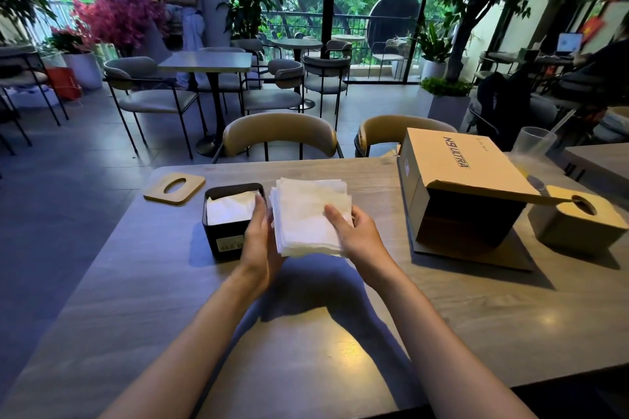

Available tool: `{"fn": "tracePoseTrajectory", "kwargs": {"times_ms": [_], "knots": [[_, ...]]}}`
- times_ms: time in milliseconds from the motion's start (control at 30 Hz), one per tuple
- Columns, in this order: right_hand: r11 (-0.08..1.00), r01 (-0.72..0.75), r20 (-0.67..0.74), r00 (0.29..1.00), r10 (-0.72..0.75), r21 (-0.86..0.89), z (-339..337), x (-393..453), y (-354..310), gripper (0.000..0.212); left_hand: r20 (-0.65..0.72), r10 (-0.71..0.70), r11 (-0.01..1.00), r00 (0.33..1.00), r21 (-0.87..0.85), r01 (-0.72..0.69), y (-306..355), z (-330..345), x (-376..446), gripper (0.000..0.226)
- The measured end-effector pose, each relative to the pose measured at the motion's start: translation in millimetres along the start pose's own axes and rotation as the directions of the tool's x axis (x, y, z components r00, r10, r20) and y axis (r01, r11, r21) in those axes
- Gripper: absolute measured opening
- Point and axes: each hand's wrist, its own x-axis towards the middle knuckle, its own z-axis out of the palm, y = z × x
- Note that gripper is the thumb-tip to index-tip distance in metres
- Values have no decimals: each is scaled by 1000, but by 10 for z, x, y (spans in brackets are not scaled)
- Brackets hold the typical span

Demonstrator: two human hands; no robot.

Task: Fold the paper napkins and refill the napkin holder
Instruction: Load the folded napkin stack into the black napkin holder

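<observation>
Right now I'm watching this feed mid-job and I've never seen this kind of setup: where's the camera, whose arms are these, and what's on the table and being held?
There is no machine: you see one picture from a wide-angle camera worn on a person's head, looking forward and down at their own two bare arms. The left hand and the right hand grip a stack of white paper napkins from either side, over a wooden table in a café. Left of the stack stands a black napkin holder, open, with some napkins inside. Its wooden lid lies on the table further left. To the right stand a cardboard box and a second holder with its lid on.
</observation>
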Motion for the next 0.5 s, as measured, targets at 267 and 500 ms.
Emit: {"fn": "tracePoseTrajectory", "kwargs": {"times_ms": [267,500], "knots": [[979,-205,21,978,205,-16,-48,-27,-16,40,82,-238,963,968,-109,246,-33,-76,17,67],[932,-91,-75,995,69,-352,-134,56,54,41,-61,-254,959,965,113,260,-170,-70,41,49]]}}
